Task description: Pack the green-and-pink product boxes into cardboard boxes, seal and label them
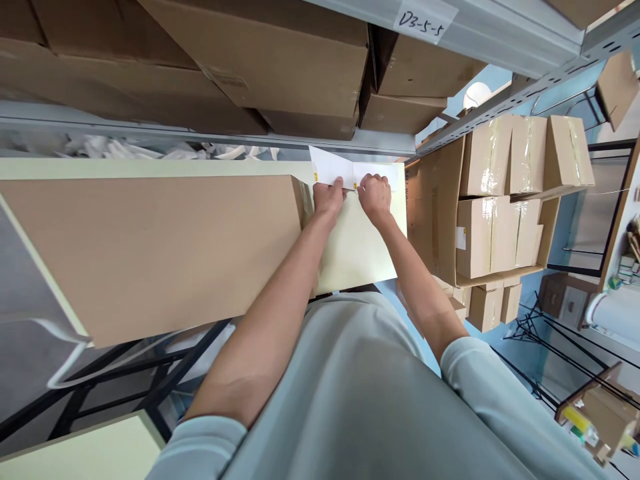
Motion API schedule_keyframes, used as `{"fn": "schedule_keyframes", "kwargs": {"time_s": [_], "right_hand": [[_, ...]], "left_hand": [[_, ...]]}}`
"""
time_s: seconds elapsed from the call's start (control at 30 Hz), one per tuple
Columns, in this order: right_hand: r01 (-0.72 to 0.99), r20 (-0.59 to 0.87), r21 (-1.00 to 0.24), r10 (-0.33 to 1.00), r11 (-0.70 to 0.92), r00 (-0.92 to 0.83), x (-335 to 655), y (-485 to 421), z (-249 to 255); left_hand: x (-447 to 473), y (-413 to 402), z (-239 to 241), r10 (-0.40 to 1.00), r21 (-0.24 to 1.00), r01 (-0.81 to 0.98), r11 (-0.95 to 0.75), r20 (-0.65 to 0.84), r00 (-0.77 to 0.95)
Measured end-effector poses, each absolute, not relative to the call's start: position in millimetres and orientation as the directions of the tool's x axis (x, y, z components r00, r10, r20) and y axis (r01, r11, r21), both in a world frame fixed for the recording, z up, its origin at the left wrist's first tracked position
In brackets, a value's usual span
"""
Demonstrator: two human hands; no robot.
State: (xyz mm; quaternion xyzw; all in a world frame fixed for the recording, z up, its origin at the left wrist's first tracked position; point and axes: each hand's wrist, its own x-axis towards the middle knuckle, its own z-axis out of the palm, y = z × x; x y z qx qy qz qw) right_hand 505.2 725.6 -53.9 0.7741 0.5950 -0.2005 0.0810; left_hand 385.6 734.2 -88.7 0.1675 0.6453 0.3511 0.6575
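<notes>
At the far right end of the pale table (360, 250), my left hand (330, 197) pinches a white label sheet (328, 167) that tilts up from the surface. Close beside it, my right hand (375, 197) has its fingers curled at a second white label sheet (391, 173), or another part of the same one; I cannot tell which. Small yellow marks show along the lower edges of the white pieces. Left of my hands lies a long cardboard box (180, 247), its near end by my left wrist.
Cardboard boxes (290, 60) fill the shelf above, whose beam carries a handwritten tag (425, 19). To the right, a large open carton (433, 213) holds several smaller taped boxes (485, 157). Black metal frame legs (165, 380) stand at lower left.
</notes>
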Motion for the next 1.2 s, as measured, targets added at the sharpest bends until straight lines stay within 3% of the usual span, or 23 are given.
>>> {"fn": "schedule_keyframes", "kwargs": {"time_s": [0.23, 1.2], "right_hand": [[0.91, -0.467, -0.166, 0.843, -0.379, 0.266, 507.7, 733.0, -60.6], [0.905, -0.646, -0.142, 0.731, -0.4, 0.222, 529.4, 758.0, -81.6]], "left_hand": [[384.7, 732.1, -87.5, 0.652, 0.658, -0.198, 0.727, -0.751, -0.104], [385.5, 736.5, -91.3, 0.621, 0.637, -0.057, 0.768, -0.764, -0.172]]}}
